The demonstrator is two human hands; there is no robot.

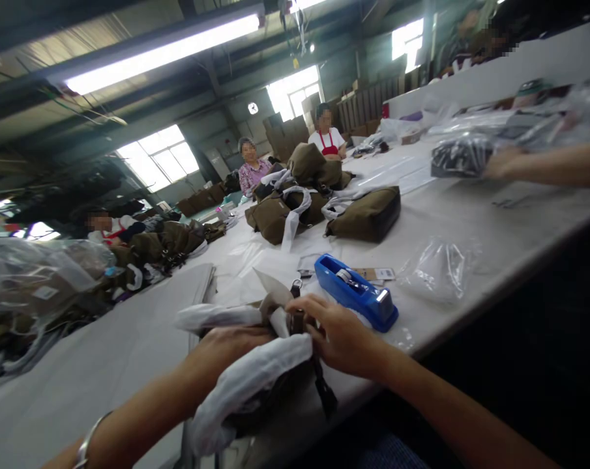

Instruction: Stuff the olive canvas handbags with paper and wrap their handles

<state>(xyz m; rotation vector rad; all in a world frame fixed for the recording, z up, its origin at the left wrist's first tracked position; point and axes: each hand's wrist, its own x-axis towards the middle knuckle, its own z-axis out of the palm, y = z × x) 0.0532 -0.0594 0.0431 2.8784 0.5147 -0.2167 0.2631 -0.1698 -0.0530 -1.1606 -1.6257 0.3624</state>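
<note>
One long white-covered table (471, 218) bears, at its near edge before the person, one olive handbag (287, 393) with two white-wrapped handles (250, 384), and one blue tape dispenser (356, 293) just beyond to the right. Of two hands, the right hand (334, 329) grasps the bag's top edge, while the left hand (238, 339) has fingers hidden there, its grip impossible to tell; one silver bangle (87, 443) rings that wrist.

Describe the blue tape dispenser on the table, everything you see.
The blue tape dispenser is long and glossy, apparently plastic, with a whitish roll seated in its open top and a small pale patch near its nearer end. It stands upright, slanted across the white table, just beyond the right hand; neither hand holds it.
</note>
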